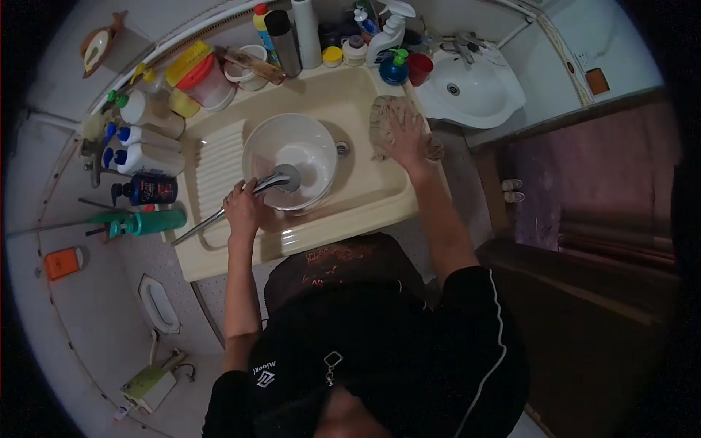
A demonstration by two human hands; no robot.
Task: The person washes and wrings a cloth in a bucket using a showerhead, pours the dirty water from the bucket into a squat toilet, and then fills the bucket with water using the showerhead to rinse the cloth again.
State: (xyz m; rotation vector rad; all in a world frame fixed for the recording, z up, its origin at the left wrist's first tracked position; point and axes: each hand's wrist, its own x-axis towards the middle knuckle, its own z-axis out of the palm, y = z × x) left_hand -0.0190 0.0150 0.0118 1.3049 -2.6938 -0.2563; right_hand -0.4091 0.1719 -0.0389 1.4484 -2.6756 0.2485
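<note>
One aims, one seemingly steadies
Left fingers (239,191) grip shower head (287,177) over bowl (310,139); right fingers (397,122) spread on cloth (380,120), two o'clock.

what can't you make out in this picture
Head view:
- Right palm: face down on the cloth, hidden by the hand's back.
- Shower head's spray face: blurred; water flow unclear.
- Shampoo bottle's small print: too small.
- Dark jars behind the spray bottle: shadowed, partly covered.

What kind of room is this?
Probably a bathroom or washroom: there's a white sink with a tap, a big cream basin with a washboard, and bottles along the edge.
</note>
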